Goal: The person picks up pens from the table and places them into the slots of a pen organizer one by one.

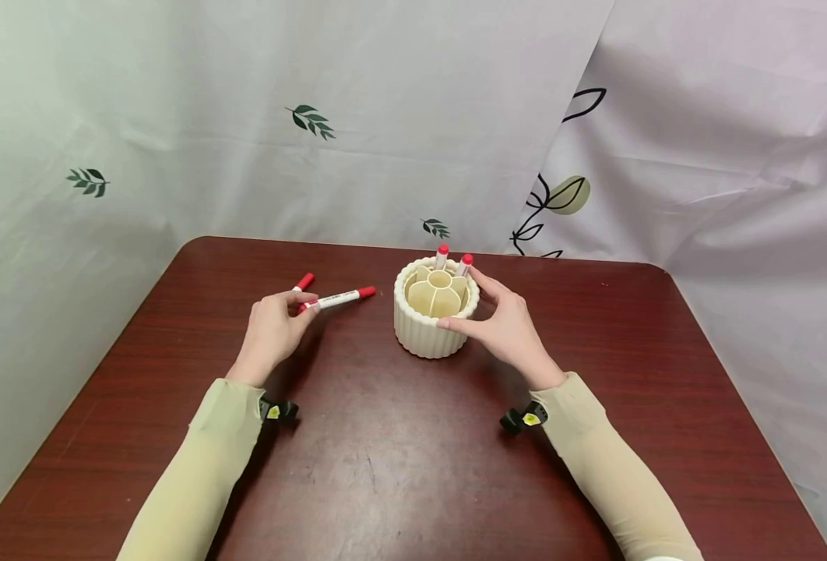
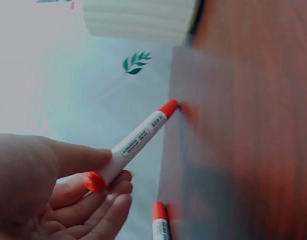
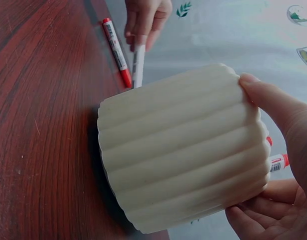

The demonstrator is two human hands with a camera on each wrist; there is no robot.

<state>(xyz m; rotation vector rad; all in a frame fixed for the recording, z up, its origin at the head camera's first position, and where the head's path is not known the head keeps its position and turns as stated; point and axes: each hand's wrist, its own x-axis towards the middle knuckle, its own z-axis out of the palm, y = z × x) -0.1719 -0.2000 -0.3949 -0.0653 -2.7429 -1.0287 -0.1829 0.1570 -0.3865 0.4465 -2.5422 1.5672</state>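
Between thumb and fingers my left hand (image 1: 273,327) pinches a white marker with red ends (image 1: 339,299); its far end points right, toward the pen holder. In the left wrist view the held marker (image 2: 136,142) slants across the fingertips. A second red-and-white marker (image 1: 304,282) lies on the table just behind that hand. My right hand (image 1: 508,323) grips the cream ribbed pen holder (image 1: 420,331), thumb on the near rim and fingers round the far right side. Two markers stand upright in its back compartments, one red end (image 1: 443,249) left of the other (image 1: 466,259).
The dark red wooden table (image 1: 371,467) reaches back to a pale leaf-printed curtain (image 1: 385,101) behind it. A small black device (image 1: 280,411) is strapped at the left wrist, and a similar device (image 1: 523,418) at the right.
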